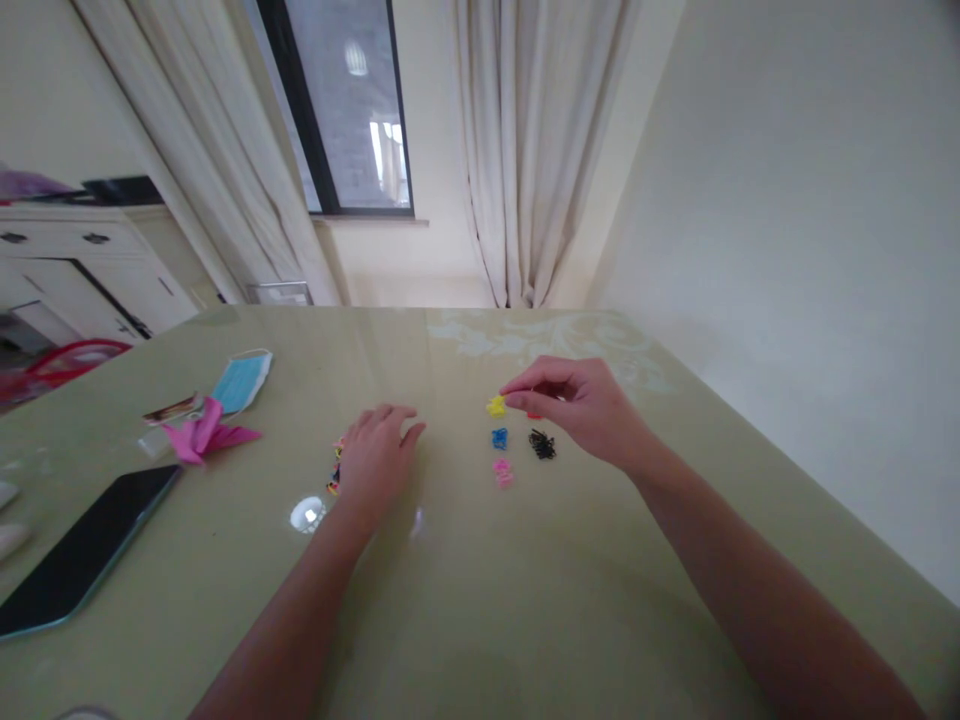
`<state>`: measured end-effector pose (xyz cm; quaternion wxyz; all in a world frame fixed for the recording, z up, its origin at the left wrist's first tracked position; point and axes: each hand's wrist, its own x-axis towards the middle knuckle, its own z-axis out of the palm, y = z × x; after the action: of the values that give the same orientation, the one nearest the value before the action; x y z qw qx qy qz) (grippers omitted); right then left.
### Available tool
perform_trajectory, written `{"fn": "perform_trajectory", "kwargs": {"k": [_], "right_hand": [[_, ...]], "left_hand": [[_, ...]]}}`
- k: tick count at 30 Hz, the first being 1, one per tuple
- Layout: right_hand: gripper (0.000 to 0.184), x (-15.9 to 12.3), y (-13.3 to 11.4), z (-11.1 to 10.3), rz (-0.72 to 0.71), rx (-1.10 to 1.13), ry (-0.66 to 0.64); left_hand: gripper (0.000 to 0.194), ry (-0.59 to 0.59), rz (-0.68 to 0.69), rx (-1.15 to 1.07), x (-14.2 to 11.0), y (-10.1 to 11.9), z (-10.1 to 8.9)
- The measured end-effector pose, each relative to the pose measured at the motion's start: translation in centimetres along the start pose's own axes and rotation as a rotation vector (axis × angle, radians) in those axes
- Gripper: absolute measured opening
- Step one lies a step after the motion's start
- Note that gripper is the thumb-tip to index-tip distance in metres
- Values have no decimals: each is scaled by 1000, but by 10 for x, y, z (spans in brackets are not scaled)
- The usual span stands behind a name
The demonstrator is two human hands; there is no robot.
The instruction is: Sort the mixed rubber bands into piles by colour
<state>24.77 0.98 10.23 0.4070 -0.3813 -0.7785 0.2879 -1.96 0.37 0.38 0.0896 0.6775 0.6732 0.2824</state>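
Note:
My right hand (pixel 577 405) hovers over the table with thumb and forefinger pinched at a small yellow piece (pixel 496 406). Below that lie a small blue piece (pixel 499 438) and a pink piece (pixel 502 472) in a column. A black piece (pixel 541 444) lies to their right, and a bit of red (pixel 533 415) shows under my right fingers. My left hand (pixel 376 455) rests palm down on the table, fingers loosely curled, beside a mixed pile of small coloured pieces (pixel 334 470) partly hidden by it.
The glossy green table (pixel 480 600) also carries a dark tablet (pixel 82 550) at the left, a pink folded paper shape (pixel 206 435), a blue face mask (pixel 241 382) and a small card. A white cabinet, curtains and a window stand behind. A wall runs along the right.

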Motion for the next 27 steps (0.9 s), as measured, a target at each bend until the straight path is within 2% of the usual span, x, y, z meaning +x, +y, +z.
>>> {"fn": "perform_trajectory", "kwargs": {"k": [2,3,6,11,15,18,21,27], "right_hand": [[20,-1,-4,-6,5,36,24],[21,-1,-6,-7,3,44,34],[24,-2,-10,-9,-2,45,52],[25,9,1,-4,-20,-14,46],[17,28,42,9,-38,-278,44],[17,37,78,23,15,-501,-49],[23,36,102,33,75,-686,-168],[25,27,113,41,125,-789,-235]], "left_hand": [[34,-8,-24,338,-1,-8,-2],[35,-42,-38,435,-2,-11,-2],[35,-130,-60,538,-2,-16,-1],[34,-146,-51,530,1,-14,-2],[33,-124,-37,500,1,-11,-3],[33,-106,-37,471,1,-10,-4],[35,-94,-42,435,2,-9,-4],[30,-42,-48,370,3,-9,-5]]}}
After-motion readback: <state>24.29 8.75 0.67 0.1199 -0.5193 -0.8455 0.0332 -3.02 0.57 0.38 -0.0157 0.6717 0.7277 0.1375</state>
